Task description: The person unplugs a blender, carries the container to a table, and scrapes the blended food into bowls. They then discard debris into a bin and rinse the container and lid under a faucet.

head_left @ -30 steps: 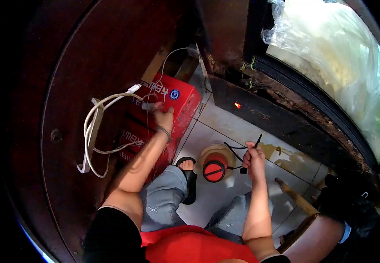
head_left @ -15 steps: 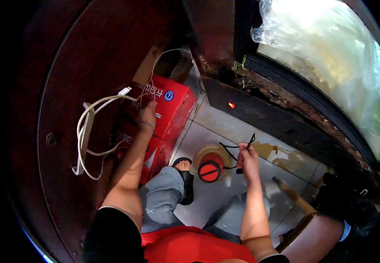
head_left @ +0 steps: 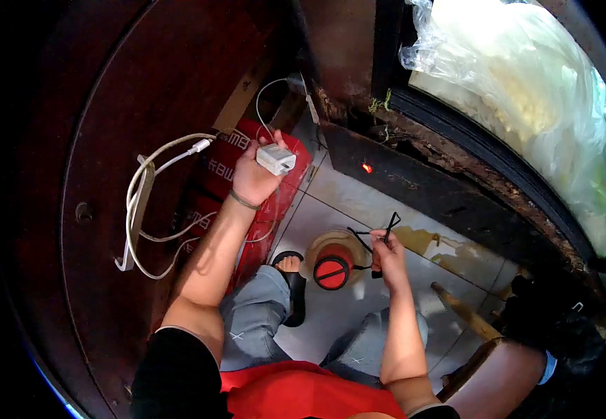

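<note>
Toward eleven o'clock, left hand [head_left: 255, 180] clasps white adapter [head_left: 276, 159]: likely light, rigid; grip its sides. Right hand [head_left: 389, 257], four o'clock, pinches black cord [head_left: 391, 225], probably limp.

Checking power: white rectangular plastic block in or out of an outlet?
Out: the left hand holds the white block in mid-air, over red printed boxes.

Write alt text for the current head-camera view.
A person's left hand holds a white power adapter near red cartons; their right hand holds a black cord beside a red-and-black cylinder. White cables loop at the view's left.
</note>
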The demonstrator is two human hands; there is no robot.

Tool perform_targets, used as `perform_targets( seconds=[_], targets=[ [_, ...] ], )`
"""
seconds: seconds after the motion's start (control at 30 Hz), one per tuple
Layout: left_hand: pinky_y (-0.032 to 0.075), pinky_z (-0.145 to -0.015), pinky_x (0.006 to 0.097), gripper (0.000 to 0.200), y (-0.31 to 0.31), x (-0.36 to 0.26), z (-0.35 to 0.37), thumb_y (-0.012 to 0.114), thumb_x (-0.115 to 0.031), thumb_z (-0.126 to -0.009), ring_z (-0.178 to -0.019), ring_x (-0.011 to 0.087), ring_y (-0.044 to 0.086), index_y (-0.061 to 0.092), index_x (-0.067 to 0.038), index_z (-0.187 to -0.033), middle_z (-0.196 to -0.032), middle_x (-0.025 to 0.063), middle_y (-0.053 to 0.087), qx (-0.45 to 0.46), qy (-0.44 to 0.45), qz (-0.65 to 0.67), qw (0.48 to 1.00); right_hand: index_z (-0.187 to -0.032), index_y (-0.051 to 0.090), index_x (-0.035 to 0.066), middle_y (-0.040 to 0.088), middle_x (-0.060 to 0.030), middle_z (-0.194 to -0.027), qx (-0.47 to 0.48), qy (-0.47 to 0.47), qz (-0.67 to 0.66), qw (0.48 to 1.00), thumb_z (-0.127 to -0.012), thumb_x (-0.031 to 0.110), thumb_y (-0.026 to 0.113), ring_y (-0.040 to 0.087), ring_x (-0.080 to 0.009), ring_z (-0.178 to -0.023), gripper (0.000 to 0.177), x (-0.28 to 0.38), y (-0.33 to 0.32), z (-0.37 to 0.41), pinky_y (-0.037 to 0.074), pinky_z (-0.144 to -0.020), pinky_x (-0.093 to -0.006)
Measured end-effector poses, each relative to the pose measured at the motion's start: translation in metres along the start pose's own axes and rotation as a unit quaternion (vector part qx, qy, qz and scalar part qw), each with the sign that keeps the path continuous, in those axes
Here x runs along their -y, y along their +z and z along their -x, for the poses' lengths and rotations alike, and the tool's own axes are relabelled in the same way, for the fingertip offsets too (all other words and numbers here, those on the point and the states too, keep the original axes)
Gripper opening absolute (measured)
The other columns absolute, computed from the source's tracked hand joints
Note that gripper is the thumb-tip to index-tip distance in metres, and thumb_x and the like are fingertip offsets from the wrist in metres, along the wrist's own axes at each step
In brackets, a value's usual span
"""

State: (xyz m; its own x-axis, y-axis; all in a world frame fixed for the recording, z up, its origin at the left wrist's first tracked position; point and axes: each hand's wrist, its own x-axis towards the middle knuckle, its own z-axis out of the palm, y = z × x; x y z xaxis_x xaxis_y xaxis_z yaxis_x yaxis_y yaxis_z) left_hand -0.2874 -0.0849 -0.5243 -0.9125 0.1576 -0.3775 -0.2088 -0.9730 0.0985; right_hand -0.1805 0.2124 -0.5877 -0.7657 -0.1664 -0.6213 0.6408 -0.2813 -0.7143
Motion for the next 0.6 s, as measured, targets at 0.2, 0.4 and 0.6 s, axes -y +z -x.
perform_targets(
  seconds=[0.2, 0.4, 0.6],
  targets=[
    [0.036, -0.09, 0.0448, 0.03, 0.042, 0.012, 0.012, 0.041, 0.002, -0.07, -0.1, 0.0265, 0.047, 0.048, -0.008, -0.097, -0.101, 0.012, 0.05, -0.001, -0.034, -0.114, 0.993, -0.103, 0.049, 0.01, 0.03, 0.0074, -0.051, -0.021, -0.007, 0.003, 1.0, -0.084, 0.012, 0.049, 0.024, -0.0027, -0.041, 0.019, 0.01, 0.003, 0.007, 0.019, -0.038, -0.0201],
    [0.036, -0.092, 0.0362, 0.027, 0.061, 0.028, 0.009, 0.045, 0.002, -0.078, -0.103, 0.0211, 0.048, 0.048, -0.004, -0.104, -0.105, 0.0099, 0.052, 0.006, 0.008, -0.254, 0.967, -0.101, 0.05, 0.01, 0.03, 0.0077, -0.052, -0.036, 0.002, 0.029, 0.999, -0.084, 0.013, 0.05, 0.024, -0.0028, -0.041, 0.017, 0.009, 0.0, 0.007, 0.019, -0.038, -0.0202],
    [0.04, -0.08, 0.0272, 0.022, 0.05, 0.016, -0.025, 0.054, -0.017, -0.085, -0.095, 0.0147, 0.05, 0.05, -0.008, -0.104, -0.103, 0.0033, 0.054, 0.005, 0.124, -0.253, 0.959, -0.099, 0.054, 0.01, 0.039, 0.0061, -0.057, -0.017, -0.03, 0.026, 0.999, -0.083, 0.011, 0.052, 0.032, -0.0036, -0.044, 0.016, 0.001, -0.006, 0.009, 0.024, -0.039, -0.021]
  ],
)
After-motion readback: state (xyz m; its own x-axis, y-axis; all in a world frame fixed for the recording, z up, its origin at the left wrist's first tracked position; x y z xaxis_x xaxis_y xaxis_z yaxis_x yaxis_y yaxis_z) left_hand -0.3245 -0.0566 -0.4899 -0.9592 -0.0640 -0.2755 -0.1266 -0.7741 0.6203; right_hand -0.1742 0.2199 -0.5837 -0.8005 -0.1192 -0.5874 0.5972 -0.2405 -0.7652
